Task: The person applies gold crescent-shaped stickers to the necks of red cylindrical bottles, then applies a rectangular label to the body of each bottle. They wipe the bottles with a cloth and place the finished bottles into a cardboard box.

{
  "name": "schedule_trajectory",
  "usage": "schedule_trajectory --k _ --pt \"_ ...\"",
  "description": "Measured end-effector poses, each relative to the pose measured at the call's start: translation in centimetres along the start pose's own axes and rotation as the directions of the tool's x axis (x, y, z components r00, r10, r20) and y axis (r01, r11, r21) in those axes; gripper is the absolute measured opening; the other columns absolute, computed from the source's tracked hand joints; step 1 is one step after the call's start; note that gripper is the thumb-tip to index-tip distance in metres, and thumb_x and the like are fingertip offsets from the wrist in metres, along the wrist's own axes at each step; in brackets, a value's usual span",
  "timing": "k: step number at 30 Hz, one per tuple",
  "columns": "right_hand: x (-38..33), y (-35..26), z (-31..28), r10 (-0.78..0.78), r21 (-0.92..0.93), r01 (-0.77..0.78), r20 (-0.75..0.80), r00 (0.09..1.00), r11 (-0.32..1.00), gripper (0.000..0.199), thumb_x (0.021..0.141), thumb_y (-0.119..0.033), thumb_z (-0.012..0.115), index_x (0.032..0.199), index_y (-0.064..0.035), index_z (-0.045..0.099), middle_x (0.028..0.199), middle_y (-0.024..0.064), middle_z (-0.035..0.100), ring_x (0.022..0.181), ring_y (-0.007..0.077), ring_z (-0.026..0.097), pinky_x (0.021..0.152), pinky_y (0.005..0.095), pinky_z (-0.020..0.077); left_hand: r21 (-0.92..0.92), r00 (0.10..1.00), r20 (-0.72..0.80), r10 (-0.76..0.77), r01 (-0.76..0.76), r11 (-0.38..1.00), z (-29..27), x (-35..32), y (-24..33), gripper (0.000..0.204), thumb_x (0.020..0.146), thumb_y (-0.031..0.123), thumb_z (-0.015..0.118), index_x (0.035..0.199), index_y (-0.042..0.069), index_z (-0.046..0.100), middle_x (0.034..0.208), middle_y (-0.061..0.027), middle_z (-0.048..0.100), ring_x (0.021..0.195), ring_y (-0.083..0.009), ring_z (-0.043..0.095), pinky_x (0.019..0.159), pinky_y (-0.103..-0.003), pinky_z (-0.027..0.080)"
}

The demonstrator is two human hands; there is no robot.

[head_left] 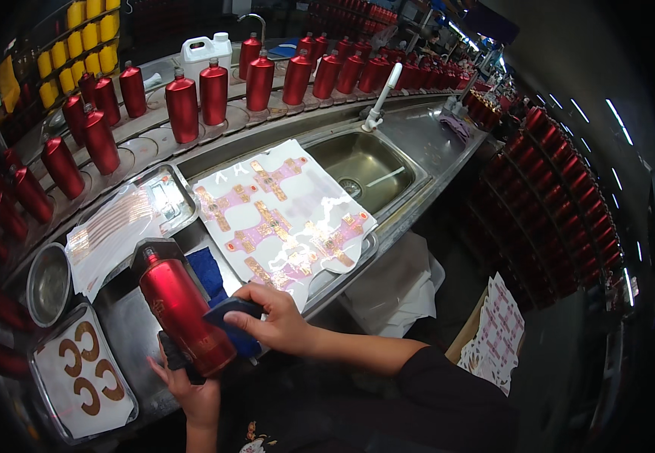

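Observation:
A glossy red bottle (184, 309) lies tilted in front of me, its neck pointing away and a dark holder around its upper end. My left hand (195, 392) grips it at the base, with something black at the fingers against its side. In my right hand (278, 321) is a flat dark blue scraper (233, 309), pinched between thumb and fingers and pressed to the bottle's right side. Gold marking shows faintly on the bottle. A blue cloth (205, 272) lies beside it, partly covered.
Printed pink-and-gold decal sheets (274, 204) lie beside a sink (372, 166). At left are a tray with brown curved pieces (86, 370), a round metal bowl (48, 283) and striped sheets (112, 234). Red bottles (181, 106) line a conveyor behind; more are stacked at right.

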State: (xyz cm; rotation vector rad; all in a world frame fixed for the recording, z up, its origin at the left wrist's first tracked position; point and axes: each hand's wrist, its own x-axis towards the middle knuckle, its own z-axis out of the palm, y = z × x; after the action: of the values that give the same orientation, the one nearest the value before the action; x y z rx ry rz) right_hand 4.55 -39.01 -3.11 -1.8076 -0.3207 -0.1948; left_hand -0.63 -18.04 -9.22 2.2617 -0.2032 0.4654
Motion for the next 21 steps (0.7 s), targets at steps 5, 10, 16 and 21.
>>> schedule_trajectory --k 5,10,16,21 --pt "0.6 0.1 -0.8 0.333 0.341 -0.36 0.137 0.933 0.869 0.018 0.095 -0.011 0.067 0.109 -0.0002 0.068 0.099 0.0089 0.068 0.085 0.0101 0.06 0.076 0.0242 0.0486 -0.075 0.999 0.042 0.016 -0.012 0.997 -0.4 1.1 0.2 0.077 0.075 0.022 0.085 0.141 -0.002 0.053 0.144 -0.0248 0.056 0.141 -0.0407 0.047 0.122 -0.064 0.013" --pt "-2.0 -0.8 -0.1 -0.253 -0.058 0.255 0.033 0.967 0.965 0.025 0.091 -0.012 0.072 0.114 -0.0035 0.073 0.078 0.0096 0.068 0.064 0.0201 0.064 0.062 0.0296 0.0508 -0.022 0.993 -0.003 0.115 -0.115 0.993 -0.9 1.0 0.7 0.072 0.073 0.018 0.086 0.137 0.0 0.057 0.149 -0.027 0.05 0.143 -0.0426 0.044 0.12 -0.066 0.016" --pt "-4.9 -0.3 1.2 -0.363 -0.232 0.422 0.256 0.896 0.877 0.052 0.087 -0.01 0.073 0.138 -0.0077 0.063 0.062 0.0056 0.055 0.05 0.0235 0.056 0.048 0.0359 0.0415 -0.01 0.99 -0.014 0.138 -0.139 0.99 -0.6 0.3 0.4 0.069 0.079 0.016 0.081 0.141 0.001 0.055 0.152 -0.0289 0.046 0.145 -0.0436 0.04 0.119 -0.067 0.017" --pt "-2.7 -0.7 1.3 -0.407 -0.307 0.603 0.511 0.757 0.737 0.046 0.09 -0.016 0.068 0.134 -0.0079 0.061 0.071 0.0052 0.059 0.055 0.0246 0.061 0.048 0.0364 0.0438 -0.056 0.997 -0.01 0.082 -0.082 0.995 -0.2 -0.1 -0.1 0.07 0.082 0.019 0.078 0.144 0.0 0.052 0.151 -0.0285 0.047 0.146 -0.044 0.039 0.119 -0.067 0.017"
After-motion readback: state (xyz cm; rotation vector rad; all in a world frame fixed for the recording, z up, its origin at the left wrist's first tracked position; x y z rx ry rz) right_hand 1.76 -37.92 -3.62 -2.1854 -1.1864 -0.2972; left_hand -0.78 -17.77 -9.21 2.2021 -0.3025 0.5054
